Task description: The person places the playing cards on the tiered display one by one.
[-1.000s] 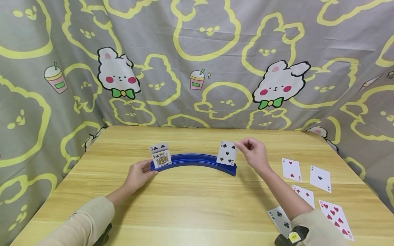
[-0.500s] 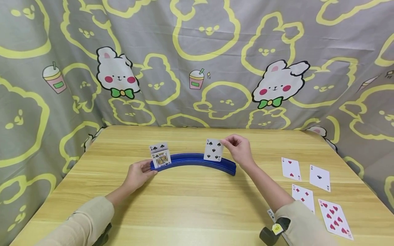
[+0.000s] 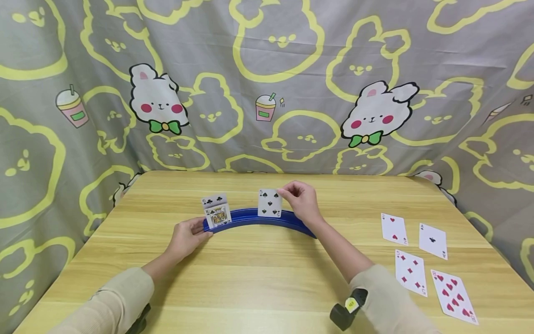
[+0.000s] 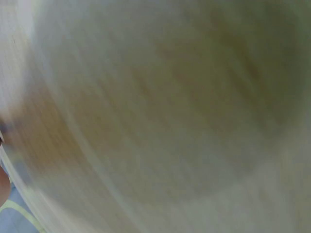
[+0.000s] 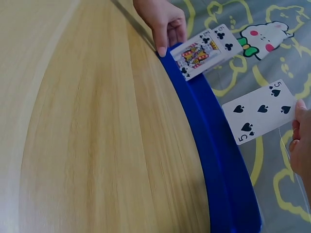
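Note:
A curved blue card holder (image 3: 246,216) lies across the middle of the table. My left hand (image 3: 187,237) grips its left end, thumb in front and fingers behind. Standing in that end are the king of clubs (image 3: 219,216) and, behind it and taller, the six of clubs (image 3: 214,200). My right hand (image 3: 302,202) pinches the five of spades (image 3: 270,202) by its upper right corner. The card is upright, its lower edge overlapping the holder's middle in the head view. In the right wrist view the five of spades (image 5: 260,112) shows beside the holder (image 5: 214,145).
Several cards lie face up on the right of the wooden table (image 3: 250,287): the two of hearts (image 3: 394,229), ace of clubs (image 3: 433,240), five of diamonds (image 3: 410,272) and eight of hearts (image 3: 454,297). A patterned curtain (image 3: 233,153) hangs behind.
My right hand has carried the five of spades leftward, from over the holder's right end to its middle. The three of clubs is now hidden by my right arm. My left hand stays put.

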### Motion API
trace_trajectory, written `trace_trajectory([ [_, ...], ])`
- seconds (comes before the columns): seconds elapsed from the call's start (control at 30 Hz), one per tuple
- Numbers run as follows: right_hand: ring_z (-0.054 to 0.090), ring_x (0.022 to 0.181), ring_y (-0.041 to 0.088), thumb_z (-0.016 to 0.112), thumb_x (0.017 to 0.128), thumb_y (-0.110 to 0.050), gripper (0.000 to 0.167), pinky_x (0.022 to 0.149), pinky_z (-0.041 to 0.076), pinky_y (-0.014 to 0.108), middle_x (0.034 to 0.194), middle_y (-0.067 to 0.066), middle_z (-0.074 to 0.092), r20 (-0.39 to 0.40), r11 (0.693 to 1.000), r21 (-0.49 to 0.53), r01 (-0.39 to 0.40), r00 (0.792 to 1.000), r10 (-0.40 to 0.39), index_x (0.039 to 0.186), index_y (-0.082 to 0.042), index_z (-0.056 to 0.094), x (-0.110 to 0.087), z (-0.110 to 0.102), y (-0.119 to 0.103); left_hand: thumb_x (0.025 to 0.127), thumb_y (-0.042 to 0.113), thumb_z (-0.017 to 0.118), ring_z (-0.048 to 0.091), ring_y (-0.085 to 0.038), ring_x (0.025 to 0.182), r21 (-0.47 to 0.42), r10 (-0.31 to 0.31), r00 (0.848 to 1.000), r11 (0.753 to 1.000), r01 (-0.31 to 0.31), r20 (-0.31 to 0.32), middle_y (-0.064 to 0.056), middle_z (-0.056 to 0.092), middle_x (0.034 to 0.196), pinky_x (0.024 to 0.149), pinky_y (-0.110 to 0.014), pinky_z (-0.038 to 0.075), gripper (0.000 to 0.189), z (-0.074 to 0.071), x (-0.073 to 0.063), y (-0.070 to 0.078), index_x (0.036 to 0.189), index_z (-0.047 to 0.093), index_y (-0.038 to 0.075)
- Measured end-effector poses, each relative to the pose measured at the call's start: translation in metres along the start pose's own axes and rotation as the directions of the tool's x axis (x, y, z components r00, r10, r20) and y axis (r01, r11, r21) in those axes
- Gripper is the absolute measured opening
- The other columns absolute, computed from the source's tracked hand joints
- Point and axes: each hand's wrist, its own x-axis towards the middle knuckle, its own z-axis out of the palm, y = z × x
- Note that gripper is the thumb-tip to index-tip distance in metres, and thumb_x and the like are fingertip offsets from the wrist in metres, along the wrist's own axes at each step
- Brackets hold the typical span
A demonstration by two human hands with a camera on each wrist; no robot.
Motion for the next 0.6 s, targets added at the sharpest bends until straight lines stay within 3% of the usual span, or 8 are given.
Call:
trace_trajectory([
  [0.33,0.038,0.053,0.005,0.07,0.082,-0.008,0.016,0.046,0.031,0.014,0.061,-0.003,0.05,-0.01,0.999,0.04,-0.032,0.999,0.033,0.077,0.006,0.065,0.008,0.018,-0.006,0.077,-0.006,0.068,0.063,-0.041,0.101,-0.005,0.007,1.0,1.0,-0.007,0.001,-0.034,0.06,0.109,0.08,-0.026,0.059,0.041,0.001,0.001,-0.001,0.115,0.055,-0.016],
  [0.6,0.042,0.056,0.006,0.07,0.08,-0.005,0.013,0.049,0.037,0.013,0.064,0.004,0.056,-0.011,0.999,0.044,-0.001,1.0,0.002,0.078,0.006,0.066,0.016,0.033,-0.006,0.077,-0.007,0.068,0.062,-0.041,0.102,-0.002,0.001,1.0,1.0,-0.001,0.004,-0.034,0.06,0.11,0.081,-0.026,0.059,0.042,0.001,0.002,-0.003,0.116,0.054,-0.016],
])
